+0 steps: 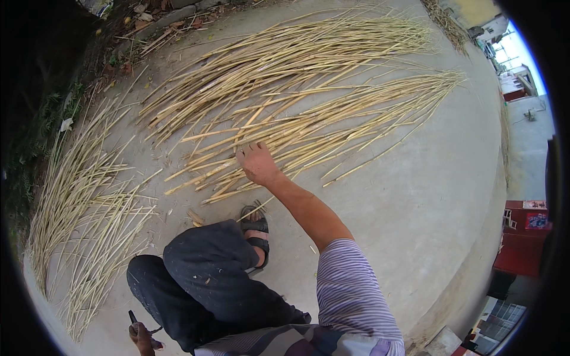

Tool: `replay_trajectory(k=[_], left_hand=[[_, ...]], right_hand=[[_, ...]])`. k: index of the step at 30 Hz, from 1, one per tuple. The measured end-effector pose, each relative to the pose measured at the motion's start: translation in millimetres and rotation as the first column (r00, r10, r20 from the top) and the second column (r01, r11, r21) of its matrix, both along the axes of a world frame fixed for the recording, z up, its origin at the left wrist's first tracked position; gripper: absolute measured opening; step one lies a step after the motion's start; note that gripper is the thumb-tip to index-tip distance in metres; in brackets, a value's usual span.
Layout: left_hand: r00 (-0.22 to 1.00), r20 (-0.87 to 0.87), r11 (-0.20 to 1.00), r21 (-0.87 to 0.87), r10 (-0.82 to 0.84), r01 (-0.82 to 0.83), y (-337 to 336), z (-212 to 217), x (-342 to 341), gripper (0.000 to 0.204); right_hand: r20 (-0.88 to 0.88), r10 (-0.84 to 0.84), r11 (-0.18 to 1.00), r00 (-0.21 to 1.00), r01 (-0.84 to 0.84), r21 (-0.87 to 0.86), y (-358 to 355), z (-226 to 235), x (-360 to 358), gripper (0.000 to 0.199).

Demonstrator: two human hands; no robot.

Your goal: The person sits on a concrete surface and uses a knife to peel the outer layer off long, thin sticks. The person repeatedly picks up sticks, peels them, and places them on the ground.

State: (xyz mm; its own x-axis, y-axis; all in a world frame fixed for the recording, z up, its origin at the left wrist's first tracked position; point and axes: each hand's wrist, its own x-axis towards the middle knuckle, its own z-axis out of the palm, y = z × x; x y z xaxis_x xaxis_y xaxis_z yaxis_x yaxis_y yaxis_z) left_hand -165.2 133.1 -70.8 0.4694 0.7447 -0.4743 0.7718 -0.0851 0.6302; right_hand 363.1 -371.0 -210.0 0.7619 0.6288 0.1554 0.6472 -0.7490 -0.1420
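Observation:
My right hand [258, 163] reaches out over the near bundle of long, thin, straw-coloured stalks [332, 121]. Its fingers are curled down around stalks close to their thick left ends. What lies under the palm is hidden. Low at the left, beside my bent knee, my left hand [141, 339] is closed on a small dark hand tool [132, 318]. The tool's narrow black end points up past the fingers and a thin dark piece juts to the right. Its exact kind is hard to make out.
A larger bundle of stalks [285, 53] lies beyond the near one. Thinner, paler stalks [89, 213] spread at the left. My sandalled foot [255, 234] stands on the concrete floor [404, 225] by the near bundle. Leaves and debris [148, 26] border the far left.

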Motion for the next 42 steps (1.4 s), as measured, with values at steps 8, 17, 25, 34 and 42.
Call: replay_trajectory(k=[8, 17, 25, 34, 42], left_hand=[[0.906, 0.423, 0.975, 0.197, 0.007, -0.100, -14, 71, 105, 0.015], [0.488, 0.873, 1.000, -0.004, -0.006, 0.018, -105, 175, 183, 0.032], [0.380, 0.920, 0.992, 0.062, -0.098, 0.106, -90, 188, 137, 0.037], [0.397, 0.874, 0.929, 0.350, -0.279, -0.118, -90, 188, 104, 0.043], [0.328, 0.888, 0.944, 0.329, -0.321, 0.033, -86, 190, 91, 0.036]], right_hand=[[0.216, 0.315, 0.858, 0.924, -0.375, 0.351, 70, 249, -44, 0.033], [0.087, 0.430, 0.827, 0.898, -0.431, 0.360, 135, 359, -159, 0.034], [-0.181, 0.541, 0.803, 0.821, -0.440, 0.403, 170, 397, -221, 0.038], [-0.165, 0.611, 0.745, 0.774, -0.493, 0.449, 202, 415, -264, 0.022], [-0.163, 0.636, 0.721, 0.755, -0.505, 0.474, 200, 414, -275, 0.017]])
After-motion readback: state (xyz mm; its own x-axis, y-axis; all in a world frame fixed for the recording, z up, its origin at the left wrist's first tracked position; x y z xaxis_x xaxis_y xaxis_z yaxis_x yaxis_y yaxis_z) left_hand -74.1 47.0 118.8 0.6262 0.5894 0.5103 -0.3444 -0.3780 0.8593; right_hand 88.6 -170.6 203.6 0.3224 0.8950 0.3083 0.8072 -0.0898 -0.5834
